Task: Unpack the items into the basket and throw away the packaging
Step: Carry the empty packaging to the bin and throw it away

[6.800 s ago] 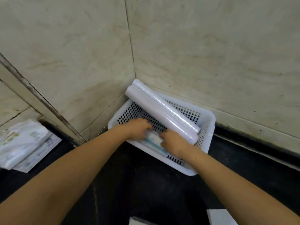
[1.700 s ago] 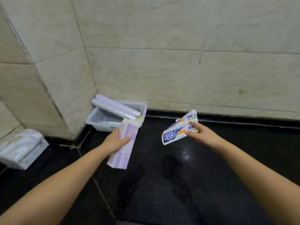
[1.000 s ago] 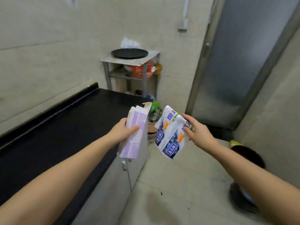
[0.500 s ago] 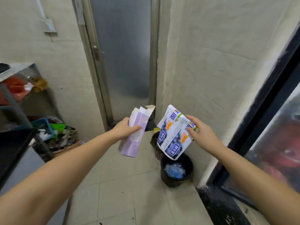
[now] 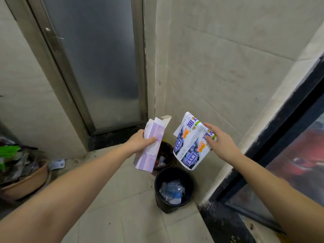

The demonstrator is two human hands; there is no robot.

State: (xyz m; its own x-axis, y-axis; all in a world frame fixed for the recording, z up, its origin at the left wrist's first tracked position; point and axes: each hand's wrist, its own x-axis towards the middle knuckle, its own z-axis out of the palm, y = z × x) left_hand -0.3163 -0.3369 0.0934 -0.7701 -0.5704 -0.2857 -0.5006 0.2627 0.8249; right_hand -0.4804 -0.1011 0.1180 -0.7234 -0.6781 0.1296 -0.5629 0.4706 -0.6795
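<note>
the left hand is closed around a purple carton, fingers wrapped over its front face and thumb behind. the carton hangs tilted, its opened flap at the 1 o'clock end and its lower end toward 7 o'clock. the right hand pinches a white plastic pouch printed with blueberries and blue and orange lettering; the fingers lie across its upper right part and the rest of the pouch droops toward 6 o'clock. the two pieces of packaging are near each other but apart, with a gap between them.

below them on the tiled floor stand two dark bins. the nearer black bin sits at 6 o'clock from the pouch and holds crumpled clear and blue plastic. a second bin stands just behind it, at 12 o'clock, partly hidden by the carton and the pouch, with dark rubbish inside. both bins are close to the wall corner.

a frosted door in a metal frame stands at 11 o'clock. a brown basin piled with clutter sits at 9 o'clock. a dark-framed glass panel runs along 3 o'clock.
</note>
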